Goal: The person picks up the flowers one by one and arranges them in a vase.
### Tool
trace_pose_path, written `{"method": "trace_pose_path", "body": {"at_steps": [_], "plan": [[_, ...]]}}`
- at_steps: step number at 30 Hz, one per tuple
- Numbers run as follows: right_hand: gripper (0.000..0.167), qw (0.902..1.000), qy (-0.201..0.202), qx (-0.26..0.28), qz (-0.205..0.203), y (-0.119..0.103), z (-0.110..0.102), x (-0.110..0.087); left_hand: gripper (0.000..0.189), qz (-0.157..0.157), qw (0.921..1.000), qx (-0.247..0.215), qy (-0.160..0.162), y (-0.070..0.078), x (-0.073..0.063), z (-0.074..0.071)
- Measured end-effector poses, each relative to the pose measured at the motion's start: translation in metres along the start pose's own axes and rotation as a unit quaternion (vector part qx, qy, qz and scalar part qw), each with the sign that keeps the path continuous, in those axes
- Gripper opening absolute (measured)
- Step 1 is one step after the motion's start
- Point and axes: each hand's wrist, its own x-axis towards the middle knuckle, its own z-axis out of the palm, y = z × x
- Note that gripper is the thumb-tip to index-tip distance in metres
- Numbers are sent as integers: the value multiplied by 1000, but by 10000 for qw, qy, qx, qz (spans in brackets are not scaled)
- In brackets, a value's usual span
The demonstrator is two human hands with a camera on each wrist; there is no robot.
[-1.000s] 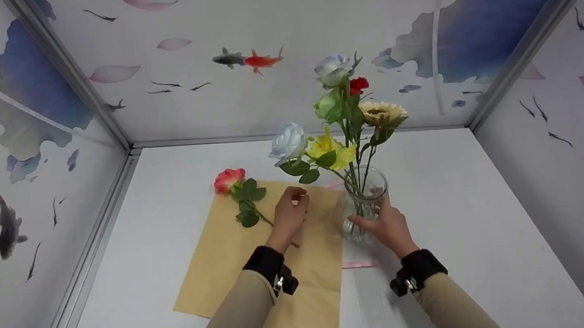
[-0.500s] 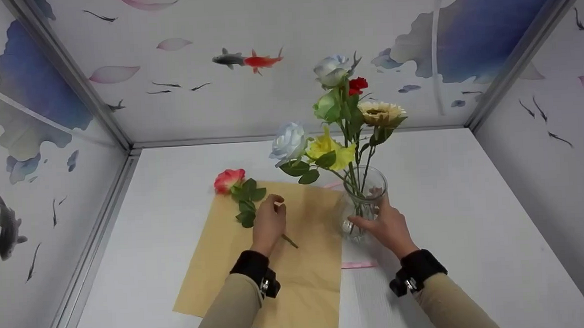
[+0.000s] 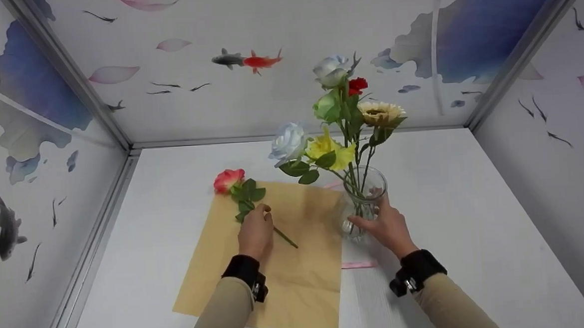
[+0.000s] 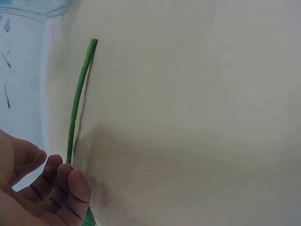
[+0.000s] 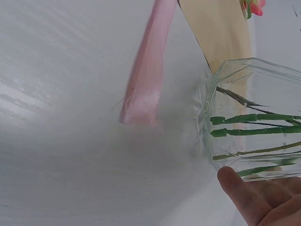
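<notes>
A coral-pink rose (image 3: pixel 229 181) with green leaves lies across brown wrapping paper (image 3: pixel 303 283). My left hand (image 3: pixel 256 234) is over its stem, fingers loosely bent. In the left wrist view a gap shows between thumb and fingers, and the stem (image 4: pixel 77 99) passes behind the fingertips, not visibly pinched. My right hand (image 3: pixel 388 226) grips the side of an upright glass vase (image 3: pixel 349 226), thumb in front; some of its fingers are hidden behind the glass. Blue, green, red, yellow and cream flowers (image 3: pixel 332 149) stand in the vase, their cut stems (image 5: pixel 249 132) visible through the glass.
A pink ribbon (image 3: pixel 359 264) lies flat on the white table (image 3: pixel 454 215), partly under the paper and vase. Printed walls (image 3: pixel 169 105) in metal frames enclose the table at the back and both sides.
My left hand has moved left and slightly toward me, from above the paper's middle to the rose's stem. The right hand, vase and rose stay where they were.
</notes>
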Motion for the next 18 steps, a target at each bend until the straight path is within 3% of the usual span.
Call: {"method": "trace_pose_path", "body": {"at_steps": [6,18], "plan": [[98,10000,-41,26,59,0,-1,0,24,8,9996,254,-108,-15,0,-2],[97,9999,33,79,-88,0,1,0,12,-323,9992,-187,116,-31,7,-6]]}}
